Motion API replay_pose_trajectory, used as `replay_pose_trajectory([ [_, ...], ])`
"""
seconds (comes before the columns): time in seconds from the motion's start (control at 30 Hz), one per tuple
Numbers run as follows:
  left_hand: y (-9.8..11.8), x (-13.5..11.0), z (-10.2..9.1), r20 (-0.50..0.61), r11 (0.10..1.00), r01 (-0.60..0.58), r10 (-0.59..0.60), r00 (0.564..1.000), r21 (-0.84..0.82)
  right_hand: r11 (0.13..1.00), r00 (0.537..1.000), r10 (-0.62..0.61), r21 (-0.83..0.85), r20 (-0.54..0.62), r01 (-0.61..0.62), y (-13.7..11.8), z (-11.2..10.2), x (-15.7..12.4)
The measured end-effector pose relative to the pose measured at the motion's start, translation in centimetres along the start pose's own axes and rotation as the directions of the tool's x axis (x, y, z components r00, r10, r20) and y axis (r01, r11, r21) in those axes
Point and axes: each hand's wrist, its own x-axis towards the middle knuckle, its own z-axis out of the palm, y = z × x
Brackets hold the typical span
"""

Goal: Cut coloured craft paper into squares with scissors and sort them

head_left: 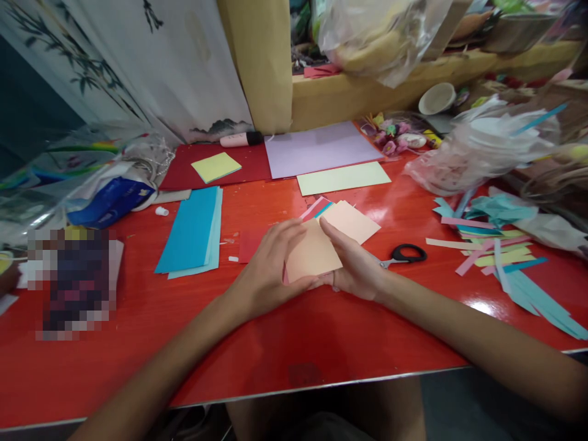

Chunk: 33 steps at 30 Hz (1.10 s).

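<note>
Between my two hands, just above the red table, is a small stack of peach paper squares [312,252] with a pink edge showing underneath. My left hand [273,260] grips its left side, fingers over the far edge and thumb along the near edge. On the right side, my right hand [356,263] holds the stack with its thumb on top and its other fingers underneath, mostly hidden. Right behind it lies another peach paper square [351,222], with pink and blue paper edges beside it. Black-handled scissors [407,253] rest just right of my right hand, their blades partly covered.
Blue paper strips [190,229] lie to the left. Behind are a pale green strip [344,178], a lilac sheet [321,149], a yellow square [216,167] and a marker [241,139]. Coloured paper scraps [500,245] and plastic bags [482,147] crowd the right side.
</note>
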Motion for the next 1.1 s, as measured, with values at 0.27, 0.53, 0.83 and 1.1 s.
replay_pose_trajectory([
  [0.27, 0.1, -0.1, 0.1, 0.001, 1.000, -0.023, 0.023, 1.000, -0.007, 1.000, 0.999, 0.000, 0.020, 0.041, -0.001, 0.1, -0.2, 0.0],
  [0.53, -0.6, 0.3, -1.8, -0.124, 0.925, 0.309, -0.341, 0.932, -0.221, 0.967, 0.983, -0.179, -0.177, 0.046, 0.184, -0.3, 0.0, -0.5],
  [0.83, 0.4, -0.3, -0.5, 0.098, 0.745, 0.496, -0.511, 0.854, -0.445, 0.702, 0.909, -0.416, -0.623, 0.033, 0.344, 0.5, 0.6, -1.1],
  [1.1, -1.0, -0.7, -0.6, -0.084, 0.881, 0.379, -0.416, 0.906, -0.282, 0.146, 0.773, -0.597, -0.917, 0.217, 0.370, 1.2, 0.0, -0.2],
])
